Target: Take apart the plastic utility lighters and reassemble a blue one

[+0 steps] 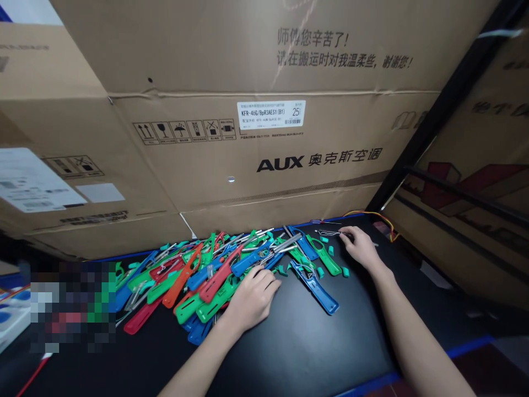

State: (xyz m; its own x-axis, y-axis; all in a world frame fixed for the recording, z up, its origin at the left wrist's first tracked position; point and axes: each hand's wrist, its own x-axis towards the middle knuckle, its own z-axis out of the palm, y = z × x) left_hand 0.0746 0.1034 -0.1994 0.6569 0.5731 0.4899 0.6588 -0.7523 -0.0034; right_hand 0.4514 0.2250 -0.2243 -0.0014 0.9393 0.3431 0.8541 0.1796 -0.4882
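A heap of flat plastic tool handles in green, blue and red (215, 270), mixed with thin metal rods, lies on a black table (306, 342). My left hand (252, 298) rests on the right side of the heap, fingers curled over green and blue pieces. My right hand (360, 246) is further right at the back of the table, fingers pinched on a thin metal wire piece (328, 232). A single blue handle (314, 286) lies between my hands, with small teal caps (345, 271) scattered nearby.
Large cardboard boxes (264, 138) printed AUX stand close behind the table. A black frame bar (438, 110) slants at the right, with another box (475, 209) and coloured wires (372, 215) behind it. A blurred patch covers the left edge.
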